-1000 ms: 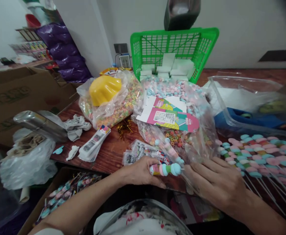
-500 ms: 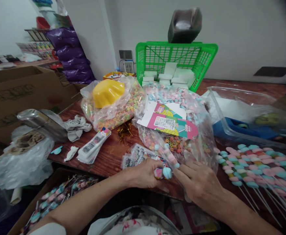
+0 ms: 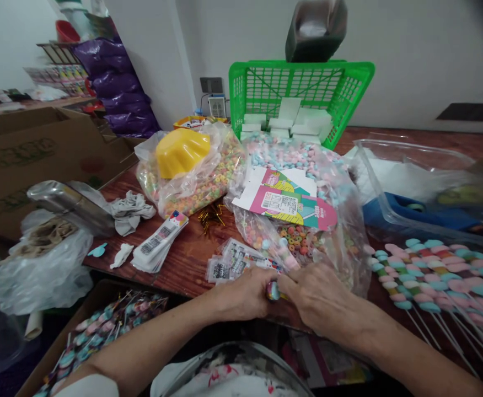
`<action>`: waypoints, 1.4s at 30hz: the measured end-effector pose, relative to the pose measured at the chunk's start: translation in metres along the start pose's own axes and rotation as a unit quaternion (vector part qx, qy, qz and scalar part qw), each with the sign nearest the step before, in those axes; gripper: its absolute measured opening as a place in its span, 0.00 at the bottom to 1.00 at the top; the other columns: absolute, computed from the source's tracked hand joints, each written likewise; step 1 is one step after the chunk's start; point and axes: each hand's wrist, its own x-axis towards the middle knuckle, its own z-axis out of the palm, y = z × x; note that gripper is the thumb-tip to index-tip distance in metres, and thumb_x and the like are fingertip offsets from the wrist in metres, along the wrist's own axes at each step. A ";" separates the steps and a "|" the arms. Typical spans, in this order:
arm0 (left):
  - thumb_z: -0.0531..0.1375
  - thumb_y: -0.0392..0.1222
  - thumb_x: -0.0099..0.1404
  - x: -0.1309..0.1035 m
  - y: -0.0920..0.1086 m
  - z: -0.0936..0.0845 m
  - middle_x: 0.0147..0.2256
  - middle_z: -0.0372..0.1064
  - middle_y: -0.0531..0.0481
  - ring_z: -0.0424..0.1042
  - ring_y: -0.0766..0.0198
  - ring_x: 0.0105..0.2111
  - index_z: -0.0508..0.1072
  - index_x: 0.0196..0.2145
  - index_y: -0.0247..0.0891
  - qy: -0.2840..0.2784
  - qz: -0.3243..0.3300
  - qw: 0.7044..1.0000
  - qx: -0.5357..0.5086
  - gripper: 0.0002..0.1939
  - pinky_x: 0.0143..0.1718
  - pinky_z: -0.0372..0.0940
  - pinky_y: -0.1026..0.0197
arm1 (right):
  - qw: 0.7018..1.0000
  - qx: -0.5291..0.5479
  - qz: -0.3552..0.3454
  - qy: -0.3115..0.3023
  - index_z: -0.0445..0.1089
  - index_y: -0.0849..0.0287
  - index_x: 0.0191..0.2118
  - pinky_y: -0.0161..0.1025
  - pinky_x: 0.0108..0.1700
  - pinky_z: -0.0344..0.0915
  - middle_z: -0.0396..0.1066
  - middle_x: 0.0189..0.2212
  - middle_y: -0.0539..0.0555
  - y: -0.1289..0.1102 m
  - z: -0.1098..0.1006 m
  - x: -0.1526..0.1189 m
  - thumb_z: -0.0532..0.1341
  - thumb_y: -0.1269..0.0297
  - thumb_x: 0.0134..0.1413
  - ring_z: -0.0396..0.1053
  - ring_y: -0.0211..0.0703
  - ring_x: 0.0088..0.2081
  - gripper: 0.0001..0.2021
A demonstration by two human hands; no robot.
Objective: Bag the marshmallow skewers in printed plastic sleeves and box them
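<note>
My left hand point(image 3: 247, 292) is closed around a marshmallow skewer point(image 3: 273, 290) in a printed clear wrapper; a blue piece shows at its end, and the rest is hidden in my fist. My right hand point(image 3: 324, 295) meets it from the right, fingertips pinched together at that end. Whatever those fingers grip is hidden. Just behind both hands, a row of pink and blue marshmallows point(image 3: 285, 253) lies against a clear bag of cereal rings point(image 3: 252, 229). Flat printed wrappers point(image 3: 235, 259) lie beyond my left hand.
Several marshmallow skewers point(image 3: 435, 273) lie at the right. A stack of printed wrappers point(image 3: 159, 242), gold twist ties point(image 3: 212, 219) and a steel flask point(image 3: 70, 207) are to the left. Behind stands a green basket point(image 3: 301, 69). A box of skewers point(image 3: 109, 325) sits below the table edge.
My right hand has moved left, its fingertips now against the wrapped skewer in my left hand. Less of the blue marshmallow shows. The view has shifted slightly.
</note>
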 end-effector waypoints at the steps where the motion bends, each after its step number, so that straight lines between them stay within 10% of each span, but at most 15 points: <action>1: 0.66 0.46 0.53 0.002 -0.001 0.002 0.33 0.74 0.52 0.69 0.64 0.32 0.73 0.37 0.36 0.001 -0.001 1.000 -0.013 0.15 0.34 0.61 0.66 | 1.000 0.003 -0.003 -0.007 0.67 0.59 0.39 0.39 0.27 0.44 0.73 0.29 0.53 -0.002 0.001 0.004 0.59 0.71 0.52 0.67 0.42 0.26 0.07; 9: 0.70 0.46 0.46 -0.010 -0.003 -0.017 0.32 0.69 0.56 0.65 0.65 0.32 0.73 0.41 0.36 0.037 -0.058 0.997 -0.021 0.24 0.36 0.60 0.66 | 0.996 -0.018 0.007 0.089 0.67 0.59 0.28 0.40 0.29 0.45 0.67 0.24 0.51 0.014 -0.002 0.004 0.54 0.77 0.52 0.60 0.38 0.26 0.08; 24: 0.72 0.49 0.40 -0.011 -0.005 -0.012 0.21 0.55 0.60 0.53 0.72 0.22 0.65 0.24 0.36 -0.157 -0.119 0.962 -0.190 0.22 0.22 0.53 0.69 | 0.961 0.004 -0.210 0.180 0.69 0.63 0.35 0.48 0.42 0.55 0.66 0.29 0.54 0.001 0.002 -0.005 0.55 0.72 0.59 0.59 0.43 0.33 0.06; 32: 0.66 0.54 0.52 -0.016 0.009 -0.011 0.28 0.64 0.55 0.60 0.73 0.26 0.73 0.39 0.35 -0.019 -0.081 0.957 -0.279 0.22 0.27 0.58 0.71 | 0.953 0.164 -0.029 0.254 0.70 0.58 0.37 0.39 0.40 0.62 0.70 0.32 0.54 0.027 -0.001 -0.015 0.52 0.73 0.61 0.66 0.41 0.36 0.10; 37: 0.60 0.59 0.58 -0.020 0.007 -0.005 0.16 0.56 0.60 0.51 0.76 0.11 0.70 0.28 0.35 0.033 -0.198 0.929 -0.311 0.21 0.10 0.47 0.73 | 0.959 0.155 -0.053 0.232 0.69 0.61 0.34 0.37 0.34 0.59 0.69 0.26 0.52 0.026 -0.003 -0.013 0.51 0.77 0.57 0.64 0.39 0.30 0.11; 42: 0.67 0.50 0.53 -0.012 -0.004 0.010 0.16 0.58 0.59 0.54 0.78 0.15 0.72 0.23 0.32 0.189 -0.124 0.892 -0.390 0.17 0.15 0.49 0.74 | 0.963 0.122 -0.053 0.234 0.66 0.61 0.27 0.38 0.32 0.57 0.65 0.24 0.53 0.007 0.000 0.009 0.48 0.80 0.51 0.61 0.41 0.29 0.13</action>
